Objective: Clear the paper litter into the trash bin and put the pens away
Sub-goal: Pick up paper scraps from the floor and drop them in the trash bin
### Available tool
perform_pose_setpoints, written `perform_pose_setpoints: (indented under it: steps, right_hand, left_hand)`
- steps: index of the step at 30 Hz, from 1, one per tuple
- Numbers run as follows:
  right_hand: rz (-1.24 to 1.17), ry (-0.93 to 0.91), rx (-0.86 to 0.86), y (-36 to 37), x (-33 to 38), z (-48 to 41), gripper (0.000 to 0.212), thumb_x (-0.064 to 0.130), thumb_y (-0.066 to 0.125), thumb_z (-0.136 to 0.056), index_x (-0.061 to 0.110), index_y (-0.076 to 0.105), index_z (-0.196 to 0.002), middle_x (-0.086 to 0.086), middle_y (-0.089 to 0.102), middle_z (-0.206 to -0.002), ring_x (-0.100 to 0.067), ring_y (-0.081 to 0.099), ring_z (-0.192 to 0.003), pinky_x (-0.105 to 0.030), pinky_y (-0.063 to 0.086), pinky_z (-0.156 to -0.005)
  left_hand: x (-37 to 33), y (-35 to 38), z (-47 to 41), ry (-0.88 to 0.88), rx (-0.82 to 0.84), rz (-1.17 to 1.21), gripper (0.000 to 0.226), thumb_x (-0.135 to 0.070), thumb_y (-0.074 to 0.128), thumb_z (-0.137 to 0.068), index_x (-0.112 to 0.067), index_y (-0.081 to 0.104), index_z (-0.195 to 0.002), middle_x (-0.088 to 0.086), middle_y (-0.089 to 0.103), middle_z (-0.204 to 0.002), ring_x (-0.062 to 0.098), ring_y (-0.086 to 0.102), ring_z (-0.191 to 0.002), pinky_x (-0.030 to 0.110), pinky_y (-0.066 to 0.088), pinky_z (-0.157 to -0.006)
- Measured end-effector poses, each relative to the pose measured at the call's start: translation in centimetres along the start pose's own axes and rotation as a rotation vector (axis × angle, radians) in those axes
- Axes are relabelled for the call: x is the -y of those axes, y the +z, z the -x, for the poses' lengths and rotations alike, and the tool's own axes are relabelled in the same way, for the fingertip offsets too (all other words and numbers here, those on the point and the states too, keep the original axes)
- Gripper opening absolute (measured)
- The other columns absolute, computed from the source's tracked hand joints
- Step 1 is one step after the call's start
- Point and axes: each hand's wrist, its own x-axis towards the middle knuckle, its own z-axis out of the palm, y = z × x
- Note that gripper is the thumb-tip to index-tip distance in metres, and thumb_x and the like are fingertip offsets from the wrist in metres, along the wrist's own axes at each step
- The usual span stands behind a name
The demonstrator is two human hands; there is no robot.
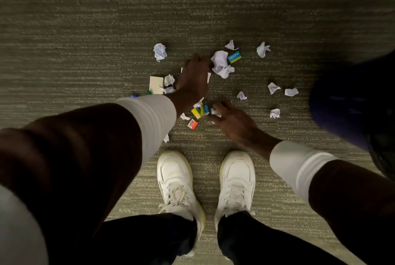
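Note:
Crumpled white paper lies scattered on the carpet: one ball (pixel 159 50) at far left, a large wad (pixel 220 62) in the middle, and several small pieces (pixel 273 87) on the right. My left hand (pixel 194 78) reaches down with its fingertips at the large wad's edge, and white paper shows on both sides of its palm. My right hand (pixel 233 119) pinches a small white scrap (pixel 214 112) beside a yellow-and-blue packet (pixel 199 111). Blue and green pen tips (pixel 141 93) peek out past my left sleeve, the rest hidden.
A cream sticky-note pad (pixel 156 85), a blue-yellow card (pixel 234 57) and a red-white card (pixel 192 124) lie among the litter. A dark blue rounded container (pixel 352 102), blurred, stands at the right edge. My white shoes (pixel 177 181) stand just below the mess.

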Motion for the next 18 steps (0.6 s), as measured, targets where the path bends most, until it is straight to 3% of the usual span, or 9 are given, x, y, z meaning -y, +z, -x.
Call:
perform_pose_setpoints:
  steps: [4, 7, 10, 12, 18]
  right_hand:
    - [-0.098, 0.069, -0.079, -0.9, -0.6, 1.7, 0.038, 0.011, 0.049, -0.099, 0.015, 0.066, -0.133, -0.013, 0.052, -0.149, -0.036, 0.050, -0.135, -0.049, 0.057, -0.095]
    - [-0.121, 0.082, -0.149, -2.9, -0.8, 3.5, 0.028, 0.014, 0.051, -0.101, 0.016, 0.071, -0.120, -0.012, 0.060, -0.139, -0.034, 0.055, -0.131, -0.042, 0.045, -0.109]
    - [-0.298, 0.263, -0.331, -5.4, -0.5, 6.3, 0.019, 0.004, 0.069, -0.090, 0.008, 0.078, -0.105, -0.020, 0.068, -0.119, -0.044, 0.065, -0.109, -0.043, 0.054, -0.094]
    - [-0.419, 0.377, -0.412, -7.7, 0.2, 8.6, 0.026, -0.002, 0.075, -0.082, 0.008, 0.080, -0.106, -0.023, 0.069, -0.117, -0.046, 0.066, -0.103, -0.046, 0.060, -0.084]
    - [-0.566, 0.565, -0.561, -15.6, 2.5, 15.0, 0.030, 0.005, 0.076, -0.085, 0.018, 0.081, -0.111, -0.017, 0.068, -0.123, -0.035, 0.070, -0.107, -0.039, 0.061, -0.091]
  left_hand:
    - [-0.2, -0.6, 2.4, -0.060, -0.058, 0.063, 0.024, -0.009, 0.059, -0.093, -0.004, 0.063, -0.116, 0.022, 0.061, -0.122, 0.043, 0.062, -0.112, 0.049, 0.051, -0.090]
    - [-0.9, -1.8, 4.8, -0.062, -0.066, 0.089, 0.024, -0.007, 0.057, -0.093, -0.003, 0.062, -0.116, 0.022, 0.060, -0.125, 0.042, 0.061, -0.114, 0.048, 0.049, -0.093]
    - [-2.6, -3.7, 7.5, -0.098, -0.064, 0.103, 0.025, -0.013, 0.059, -0.096, -0.003, 0.062, -0.118, 0.019, 0.061, -0.125, 0.038, 0.060, -0.117, 0.044, 0.044, -0.093]
    - [-4.3, -5.1, 9.4, -0.124, -0.063, 0.142, 0.026, -0.015, 0.062, -0.093, -0.003, 0.064, -0.116, 0.020, 0.064, -0.122, 0.037, 0.062, -0.113, 0.043, 0.042, -0.089]
    - [-11.4, -10.1, 13.9, -0.194, -0.082, 0.329, 0.023, -0.013, 0.069, -0.085, -0.007, 0.070, -0.106, 0.017, 0.071, -0.110, 0.035, 0.066, -0.102, 0.036, 0.041, -0.082]
